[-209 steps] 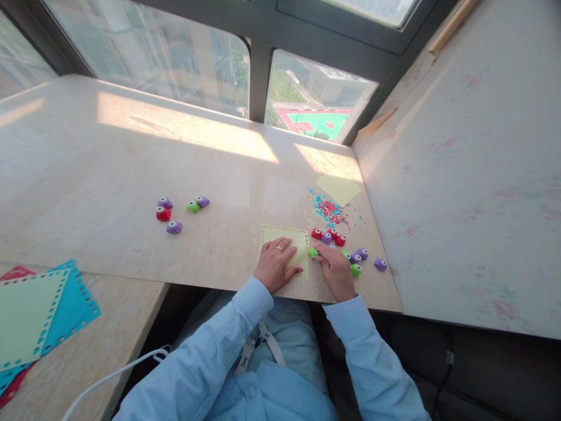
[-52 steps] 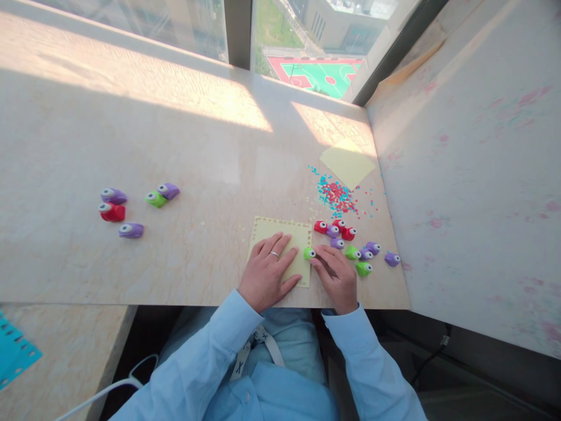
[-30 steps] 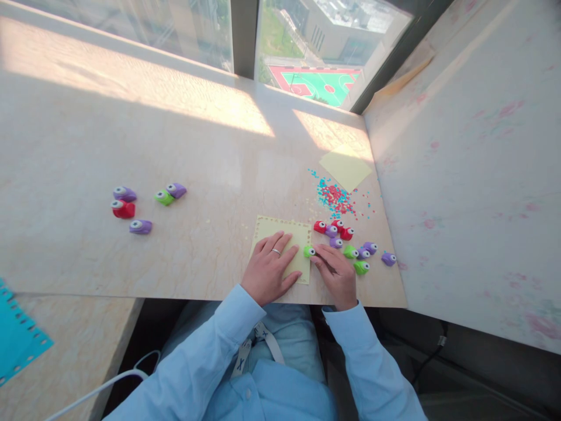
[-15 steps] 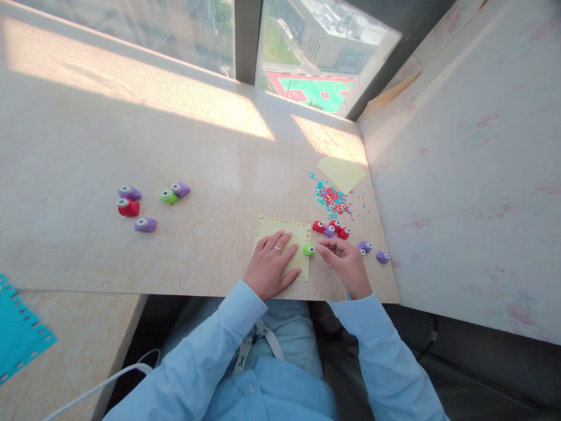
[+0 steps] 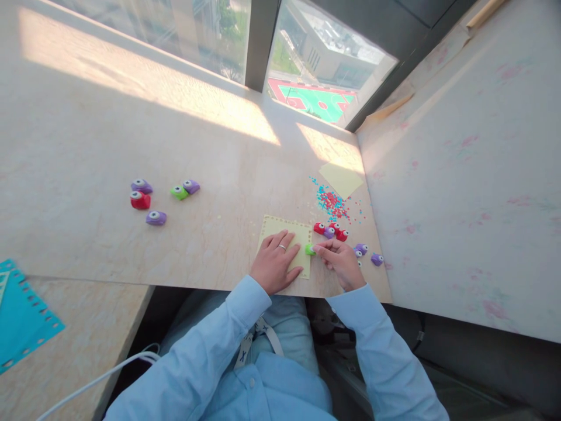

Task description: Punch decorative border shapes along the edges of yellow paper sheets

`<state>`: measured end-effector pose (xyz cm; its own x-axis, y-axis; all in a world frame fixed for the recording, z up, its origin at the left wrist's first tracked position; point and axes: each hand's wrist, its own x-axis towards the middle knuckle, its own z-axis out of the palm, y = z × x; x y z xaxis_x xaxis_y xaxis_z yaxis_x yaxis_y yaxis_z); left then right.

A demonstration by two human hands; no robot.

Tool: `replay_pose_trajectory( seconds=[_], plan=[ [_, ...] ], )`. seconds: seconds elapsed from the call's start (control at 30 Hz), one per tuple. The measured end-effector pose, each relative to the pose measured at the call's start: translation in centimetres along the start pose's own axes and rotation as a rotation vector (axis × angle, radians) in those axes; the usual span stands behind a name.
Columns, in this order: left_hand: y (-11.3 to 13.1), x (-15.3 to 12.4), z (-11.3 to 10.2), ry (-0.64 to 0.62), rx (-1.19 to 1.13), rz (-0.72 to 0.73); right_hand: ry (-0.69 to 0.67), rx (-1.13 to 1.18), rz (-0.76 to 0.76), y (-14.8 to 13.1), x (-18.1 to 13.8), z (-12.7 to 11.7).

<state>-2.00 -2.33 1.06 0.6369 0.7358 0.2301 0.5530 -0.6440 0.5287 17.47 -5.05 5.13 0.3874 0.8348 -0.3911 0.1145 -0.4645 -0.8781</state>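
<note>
A pale yellow sheet of paper (image 5: 272, 225) lies by the table's front edge, with small punched holes along its top and right edges. My left hand (image 5: 276, 263) rests flat on it, fingers spread and a ring on one finger. At the sheet's right edge sits a small green craft punch (image 5: 309, 249). My right hand (image 5: 340, 261) has its thumb and fingers closed on the punch, covering its right part. Just beyond that hand stand several red and purple craft punches (image 5: 329, 232), and more purple punches (image 5: 377, 259) are to its right.
Red and blue paper bits (image 5: 332, 202) are heaped before another yellow sheet (image 5: 344, 180). On the left stand several punches (image 5: 140, 200). A blue sheet with punched edges (image 5: 33, 318) lies at lower left, near a white cable (image 5: 100, 383). A flower-patterned wall (image 5: 460, 204) bounds the right.
My right thumb and fingers have moved left onto the green punch, which stood in plain view before. My left hand stays on the paper. The whole view has shifted slightly.
</note>
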Motion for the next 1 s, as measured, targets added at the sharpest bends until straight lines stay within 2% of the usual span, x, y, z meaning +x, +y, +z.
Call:
replay_pose_trajectory(
  seconds=[0.33, 1.0],
  plan=[
    [-0.04, -0.07, 0.1, 0.019, -0.008, 0.008, -0.025, 0.059, 0.037, -0.37, 0.06, -0.46],
    [0.0, -0.09, 0.17, 0.019, -0.01, 0.009, -0.006, -0.036, -0.009, 0.01, -0.09, 0.12]
  ],
)
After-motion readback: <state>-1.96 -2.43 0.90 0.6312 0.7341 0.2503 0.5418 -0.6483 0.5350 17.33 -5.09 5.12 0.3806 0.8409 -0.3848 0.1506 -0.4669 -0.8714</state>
